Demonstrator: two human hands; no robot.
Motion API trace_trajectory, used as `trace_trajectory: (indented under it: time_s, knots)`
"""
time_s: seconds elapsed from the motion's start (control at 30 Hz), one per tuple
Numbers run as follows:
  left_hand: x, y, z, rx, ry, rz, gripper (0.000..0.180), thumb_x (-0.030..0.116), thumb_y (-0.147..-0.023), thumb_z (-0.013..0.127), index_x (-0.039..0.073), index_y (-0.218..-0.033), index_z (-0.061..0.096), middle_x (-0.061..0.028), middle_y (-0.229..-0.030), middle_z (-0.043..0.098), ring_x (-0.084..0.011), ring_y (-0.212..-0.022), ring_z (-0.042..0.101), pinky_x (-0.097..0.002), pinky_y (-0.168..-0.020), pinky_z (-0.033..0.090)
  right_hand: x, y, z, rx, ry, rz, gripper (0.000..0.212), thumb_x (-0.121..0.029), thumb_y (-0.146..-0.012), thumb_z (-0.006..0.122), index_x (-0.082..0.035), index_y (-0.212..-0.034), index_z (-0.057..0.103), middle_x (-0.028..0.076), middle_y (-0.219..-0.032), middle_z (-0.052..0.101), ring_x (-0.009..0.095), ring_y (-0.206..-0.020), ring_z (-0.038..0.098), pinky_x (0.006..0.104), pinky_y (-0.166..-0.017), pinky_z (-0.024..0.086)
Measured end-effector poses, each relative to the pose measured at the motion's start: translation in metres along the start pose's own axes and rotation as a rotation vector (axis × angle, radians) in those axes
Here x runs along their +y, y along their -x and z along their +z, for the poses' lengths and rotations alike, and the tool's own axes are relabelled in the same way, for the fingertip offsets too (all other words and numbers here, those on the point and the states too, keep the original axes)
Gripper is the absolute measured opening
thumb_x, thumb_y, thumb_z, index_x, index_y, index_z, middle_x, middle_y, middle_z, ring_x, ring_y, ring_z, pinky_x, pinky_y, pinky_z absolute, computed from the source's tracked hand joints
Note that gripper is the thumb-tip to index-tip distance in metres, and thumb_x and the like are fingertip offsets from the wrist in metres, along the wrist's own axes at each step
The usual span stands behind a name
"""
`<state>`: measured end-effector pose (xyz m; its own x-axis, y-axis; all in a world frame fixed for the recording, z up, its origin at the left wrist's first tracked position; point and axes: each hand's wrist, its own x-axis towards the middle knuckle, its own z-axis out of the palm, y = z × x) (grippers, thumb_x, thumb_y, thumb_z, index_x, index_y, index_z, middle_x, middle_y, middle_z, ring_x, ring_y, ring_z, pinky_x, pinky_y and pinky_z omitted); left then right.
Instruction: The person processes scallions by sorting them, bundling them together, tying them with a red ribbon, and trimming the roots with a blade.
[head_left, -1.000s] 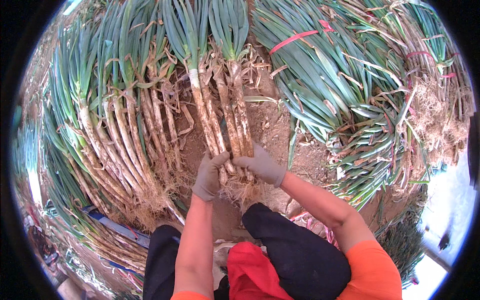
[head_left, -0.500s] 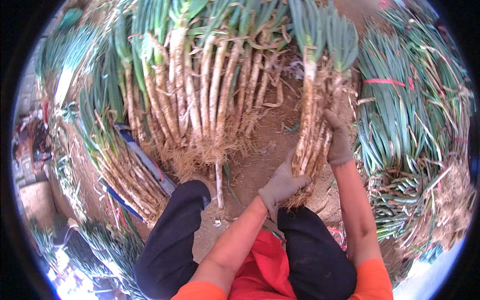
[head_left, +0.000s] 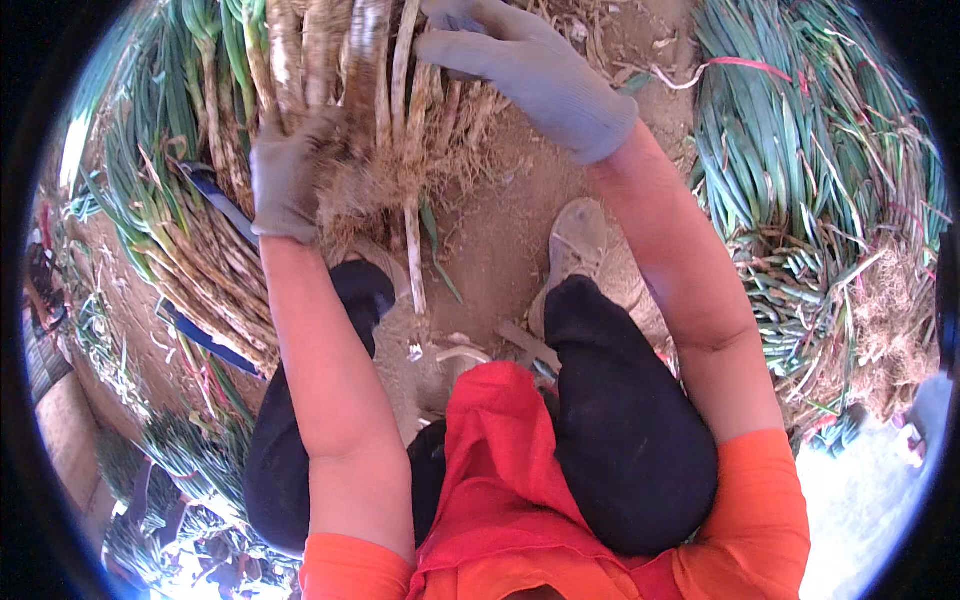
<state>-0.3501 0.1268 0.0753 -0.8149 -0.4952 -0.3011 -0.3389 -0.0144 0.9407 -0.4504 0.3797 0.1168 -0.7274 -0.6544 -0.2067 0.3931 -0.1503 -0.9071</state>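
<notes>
A row of long green onions [head_left: 400,95] lies in front of me, white stems soil-stained and roots toward me. My left hand [head_left: 288,180], in a grey glove, is closed round some stems at the left side of the row, just above the roots. Part of its fingers is hidden by the stems. My right hand [head_left: 535,80], also gloved, reaches over the right side of the row with its fingers extended and apart, nothing seen in them. Stems near the left hand are smeared by motion. One single stem [head_left: 414,260] sticks out of the row toward me.
Large tied bundles of green onions [head_left: 755,150] lie at the right, with a red tie [head_left: 750,64]. Another pile [head_left: 210,270] rests against a blue strip [head_left: 205,340] at the left. My shoe [head_left: 578,240] stands on the brown soil [head_left: 490,270] between.
The bunch that both hands held at the right is out of them. Both hands have moved forward and left to the row, the left one onto its stems. The view has shifted.
</notes>
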Motion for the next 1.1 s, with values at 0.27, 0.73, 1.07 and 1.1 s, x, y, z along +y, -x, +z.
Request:
trace_trajectory:
  time_s: [0.27,0.73,1.07,1.1]
  knots:
    - [-0.097,0.102,0.058,0.395,-0.345,0.008,0.022,0.015,-0.085,0.062,-0.004,-0.096,0.064,-0.0207,-0.096,0.063,-0.0334,-0.091,0.06,-0.043,-0.09,0.045,0.097,0.099,-0.05,0.486,0.225,0.357,0.029,-0.021,-0.089,0.062,0.002,-0.105,0.065,0.004,-0.087,0.063,0.011,-0.079,0.057,0.0261,-0.069,0.047]
    - [-0.168,0.122,0.075,0.088,-0.981,-0.228,0.08,0.069,-0.094,0.031,-0.003,-0.101,0.065,-0.0289,-0.103,0.065,-0.0447,-0.093,0.063,-0.0519,-0.076,0.048,0.146,0.274,-0.078,0.625,0.743,0.508,0.038,-0.029,-0.083,0.057,-0.003,-0.108,0.066,0.021,-0.106,0.068,0.036,-0.099,0.064,0.0421,-0.09,0.049]
    - [-0.149,0.142,0.132,-0.303,-0.366,-0.016,0.025,0.011,-0.087,0.059,0.004,-0.111,0.064,-0.0133,-0.099,0.064,-0.025,-0.09,0.061,-0.0353,-0.083,0.049,0.147,0.452,-0.057,1.021,0.747,0.576,0.039,-0.032,-0.081,0.056,-0.007,-0.109,0.064,0.024,-0.1,0.068,0.038,-0.1,0.064,0.0444,-0.089,0.049]
    - [-0.142,0.159,0.139,-0.51,-0.282,-0.114,0.024,0.01,-0.088,0.059,0.004,-0.11,0.065,-0.0122,-0.098,0.065,-0.0241,-0.089,0.061,-0.0346,-0.082,0.049,0.148,0.459,-0.05,1.037,0.742,0.562,0.039,-0.032,-0.081,0.056,-0.007,-0.109,0.064,0.024,-0.1,0.067,0.038,-0.1,0.064,0.0445,-0.089,0.049]
